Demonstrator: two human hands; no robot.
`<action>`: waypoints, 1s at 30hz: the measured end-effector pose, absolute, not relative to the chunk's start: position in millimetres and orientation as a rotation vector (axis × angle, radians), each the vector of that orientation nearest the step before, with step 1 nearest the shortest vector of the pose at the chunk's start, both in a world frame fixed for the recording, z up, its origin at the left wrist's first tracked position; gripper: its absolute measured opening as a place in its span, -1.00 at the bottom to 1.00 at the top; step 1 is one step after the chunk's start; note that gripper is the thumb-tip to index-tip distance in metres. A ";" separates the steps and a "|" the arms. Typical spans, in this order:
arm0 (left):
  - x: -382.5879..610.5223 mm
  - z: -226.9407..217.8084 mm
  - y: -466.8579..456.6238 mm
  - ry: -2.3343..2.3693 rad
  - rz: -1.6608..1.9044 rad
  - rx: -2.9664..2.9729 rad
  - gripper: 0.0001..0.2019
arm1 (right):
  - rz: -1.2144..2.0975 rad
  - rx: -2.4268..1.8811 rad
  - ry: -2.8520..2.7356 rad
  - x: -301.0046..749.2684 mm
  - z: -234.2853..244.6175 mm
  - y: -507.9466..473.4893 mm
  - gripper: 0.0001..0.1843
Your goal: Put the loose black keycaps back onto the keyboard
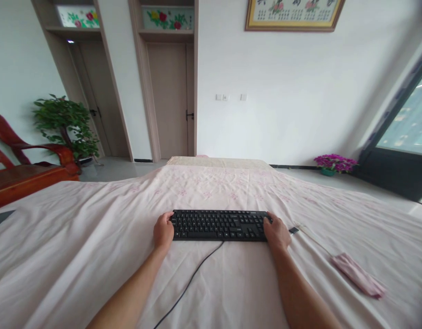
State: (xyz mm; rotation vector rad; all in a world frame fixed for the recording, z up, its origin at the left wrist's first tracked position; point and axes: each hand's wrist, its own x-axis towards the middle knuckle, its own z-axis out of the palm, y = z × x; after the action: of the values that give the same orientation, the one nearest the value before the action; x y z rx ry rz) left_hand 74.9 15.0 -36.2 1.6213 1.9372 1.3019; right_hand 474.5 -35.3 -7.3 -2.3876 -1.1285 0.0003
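Note:
A black computer keyboard lies across the middle of the cloth-covered surface, its number pad on the right. My left hand grips its left end, thumb over the top edge of the keys. At the opposite end, my right hand holds the keyboard with the thumb on the rightmost keys. A black cable leaves the near edge and curves toward the bottom of the view. Just right of my right hand is a small dark connector on a pale cord.
Wrinkled pale pink cloth with faint flowers covers the surface. A folded pink fabric piece lies at the right. Beyond stand a wooden armchair, a green plant, purple flowers and a door.

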 end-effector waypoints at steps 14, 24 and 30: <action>65.5 -33.7 16.9 1.830 1.282 1.596 -0.65 | 0.022 -2.369 -1.126 475.7 -7.1 -36.8 -0.49; 66.4 -30.9 15.3 1.831 1.288 1.587 -0.66 | 0.017 -2.398 -1.139 477.4 -10.1 -35.4 -0.50; 66.8 -34.3 18.1 1.776 1.338 1.569 -0.65 | 0.055 -2.395 -1.137 480.7 -11.5 -33.0 -0.49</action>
State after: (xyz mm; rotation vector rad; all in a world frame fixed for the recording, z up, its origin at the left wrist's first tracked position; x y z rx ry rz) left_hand 66.8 18.1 -34.3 1.5693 1.7760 1.3383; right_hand 480.7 -33.0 -11.5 -2.3952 -1.1373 0.0551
